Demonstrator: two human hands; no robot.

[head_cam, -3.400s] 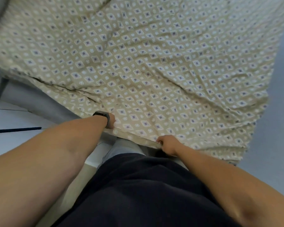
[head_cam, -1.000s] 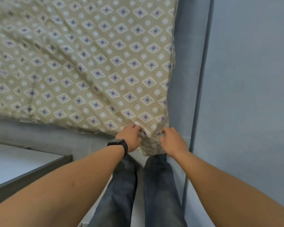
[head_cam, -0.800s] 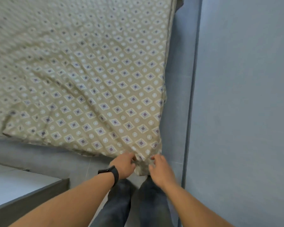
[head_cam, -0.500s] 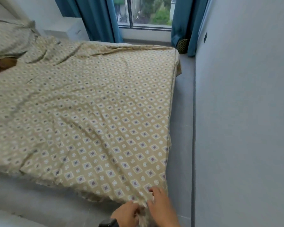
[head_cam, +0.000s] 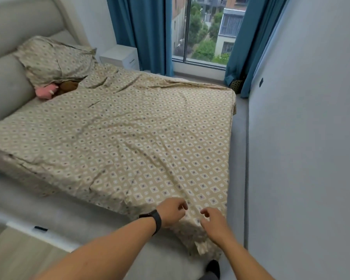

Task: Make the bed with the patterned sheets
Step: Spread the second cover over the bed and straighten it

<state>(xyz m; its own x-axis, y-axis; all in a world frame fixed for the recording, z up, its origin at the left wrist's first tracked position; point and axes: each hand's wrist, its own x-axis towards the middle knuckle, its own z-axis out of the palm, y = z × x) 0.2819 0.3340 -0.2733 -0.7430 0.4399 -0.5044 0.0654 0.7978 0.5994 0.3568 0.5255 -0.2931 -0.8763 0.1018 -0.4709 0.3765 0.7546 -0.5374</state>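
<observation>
Head camera looked down the bed from its foot corner, and you had both hands over the near corner of the beige cotton sheet printed with small diamonds and rings [head_cam: 133, 138]. Your left hand [head_cam: 171, 212], the one with the black wristband [head_cam: 156, 219], hovered with fingers loosely curled and gripped nothing that I could see. Your right hand [head_cam: 215, 221] was likewise slack, fingers half bent, just above the cloth; whether either hand brushed the fabric I could not tell.

The sheet lay spread across the grey mattress [head_cam: 85, 221], its long axis running away from you toward the padded grey headboard [head_cam: 12, 63], where a pillow in matching fabric [head_cam: 55, 59] leaned. The corner flap hung off the mattress edge directly below and between your hands, nearer the right one. The left edge of the sheet sat well short of the mattress edge, crumpled and uneven.

I judged the corner as set down, so the next pull would go leftward along the foot edge, and your left hand was the closer one for it.
</observation>
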